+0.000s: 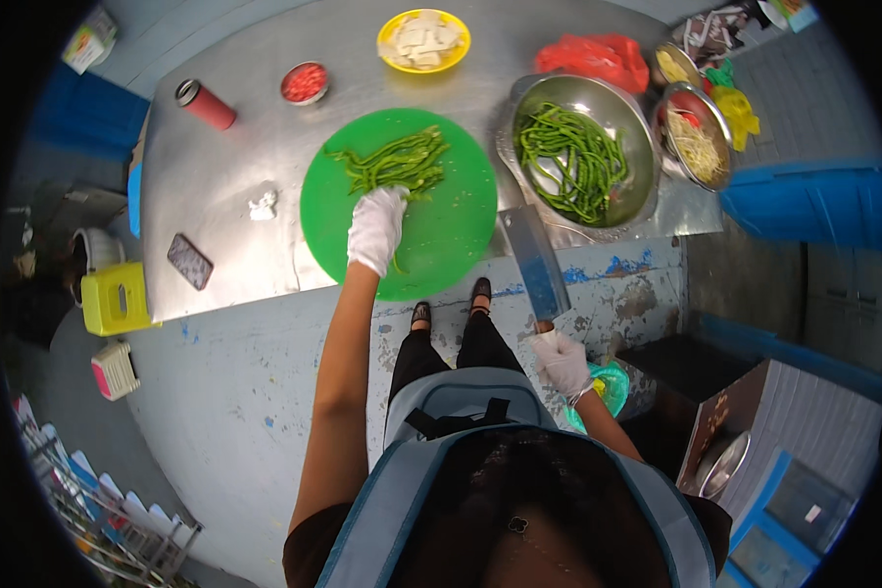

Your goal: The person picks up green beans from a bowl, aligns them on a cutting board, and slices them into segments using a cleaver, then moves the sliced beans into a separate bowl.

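My left hand (377, 226), in a white glove, lies with curled fingers on the near end of a pile of long green pods (400, 160); its fingertips are partly hidden. These pods, peppers or beans, lie on a round green cutting board (456, 228) at the table's front edge. My right hand (563, 361), also gloved, grips the handle of a cleaver (535, 259). The blade points away from me, right of the board, its far end near the table edge. Beyond it, a large steel basin (643, 173) holds more green pods (573, 158).
The steel table (228, 169) bears a red bottle (206, 104), a phone (189, 261), crumpled white material (263, 206), a bowl of chopped red pieces (305, 82), a yellow plate of pale slices (422, 40), a red plastic bag (595, 60) and a bowl of sprouts (694, 143). A lined bin (606, 393) stands below.
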`<state>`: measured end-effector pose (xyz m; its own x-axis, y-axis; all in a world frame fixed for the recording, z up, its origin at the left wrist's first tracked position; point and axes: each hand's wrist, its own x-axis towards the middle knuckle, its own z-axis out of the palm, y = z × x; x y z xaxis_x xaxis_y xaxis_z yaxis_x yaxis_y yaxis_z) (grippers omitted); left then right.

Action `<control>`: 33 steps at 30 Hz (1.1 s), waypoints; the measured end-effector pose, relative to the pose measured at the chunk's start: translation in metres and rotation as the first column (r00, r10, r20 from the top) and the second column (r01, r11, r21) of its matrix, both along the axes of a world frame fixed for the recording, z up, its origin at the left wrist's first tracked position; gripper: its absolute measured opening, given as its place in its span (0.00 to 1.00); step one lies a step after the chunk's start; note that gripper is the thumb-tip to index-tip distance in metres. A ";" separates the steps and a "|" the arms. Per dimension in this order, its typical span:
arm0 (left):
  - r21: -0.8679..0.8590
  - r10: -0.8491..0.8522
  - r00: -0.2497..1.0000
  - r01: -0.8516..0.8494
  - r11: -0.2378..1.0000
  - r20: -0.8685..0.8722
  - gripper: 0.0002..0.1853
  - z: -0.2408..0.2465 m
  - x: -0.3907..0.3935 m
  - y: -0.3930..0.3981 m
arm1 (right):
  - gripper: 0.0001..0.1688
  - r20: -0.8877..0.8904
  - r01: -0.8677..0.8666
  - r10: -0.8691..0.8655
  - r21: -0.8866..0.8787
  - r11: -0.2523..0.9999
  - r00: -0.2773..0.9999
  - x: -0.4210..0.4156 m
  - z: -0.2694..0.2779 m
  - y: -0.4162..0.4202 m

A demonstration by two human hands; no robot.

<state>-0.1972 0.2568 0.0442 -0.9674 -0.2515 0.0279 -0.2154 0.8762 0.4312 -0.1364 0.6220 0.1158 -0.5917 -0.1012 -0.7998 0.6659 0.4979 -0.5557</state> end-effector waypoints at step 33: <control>0.831 0.567 0.702 -0.554 0.057 0.430 0.08 -0.061 0.134 0.032 | 0.32 -0.400 -0.474 0.552 0.283 0.834 0.732 -0.005 -0.085 -0.084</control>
<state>-0.0637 0.2885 -0.0171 -0.5279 -0.5862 -0.6146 -0.4437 -0.4267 0.7881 -0.1410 0.5377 0.0309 -0.7766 -0.3970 -0.4892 -0.0210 0.7924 -0.6097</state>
